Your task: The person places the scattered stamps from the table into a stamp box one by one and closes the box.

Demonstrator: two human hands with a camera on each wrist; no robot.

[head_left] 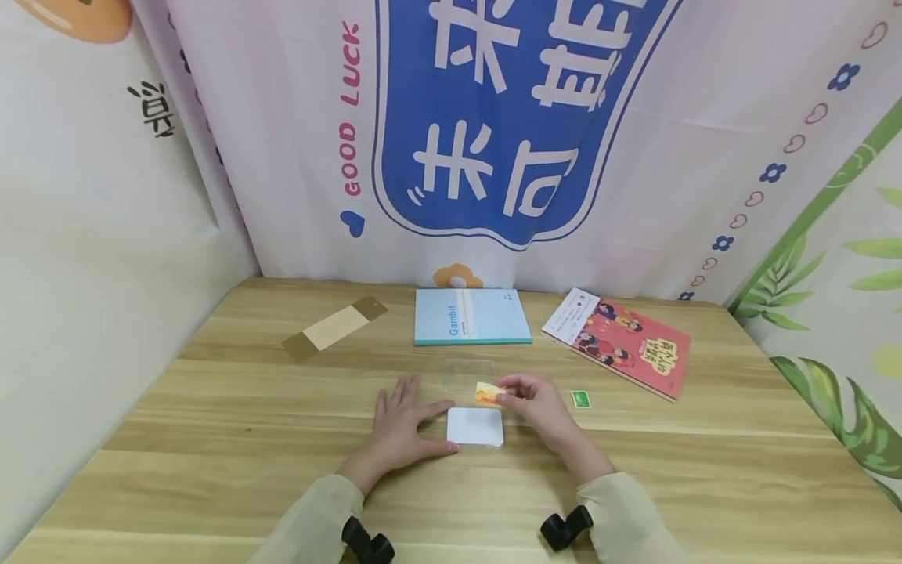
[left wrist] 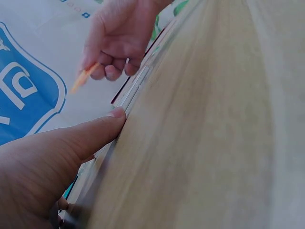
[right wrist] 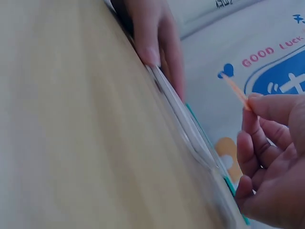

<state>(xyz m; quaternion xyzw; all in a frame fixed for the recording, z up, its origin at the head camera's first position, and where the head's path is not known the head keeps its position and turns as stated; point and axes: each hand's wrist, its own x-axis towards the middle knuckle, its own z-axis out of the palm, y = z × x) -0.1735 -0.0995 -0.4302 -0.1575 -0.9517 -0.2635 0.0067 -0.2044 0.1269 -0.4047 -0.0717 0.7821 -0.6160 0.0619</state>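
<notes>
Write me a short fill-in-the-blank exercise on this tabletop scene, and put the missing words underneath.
1. The right hand pinches a small card coloured yellow and ____.
2. The left hand touches a flat object whose top is coloured ____.
3. The large word on the cover of the blue notebook reads ____.
4. In the head view, the red book lies to the ____ of the notebook.

Missing words: orange; white; Gambit; right.

On the counter (head_left: pixel 211 439), a blue notebook (head_left: pixel 473 316) lies between a brown-and-beige strip (head_left: pixel 335 327) and a red book (head_left: pixel 627 342); printed cloth (head_left: pixel 479 141) hangs behind.
</notes>
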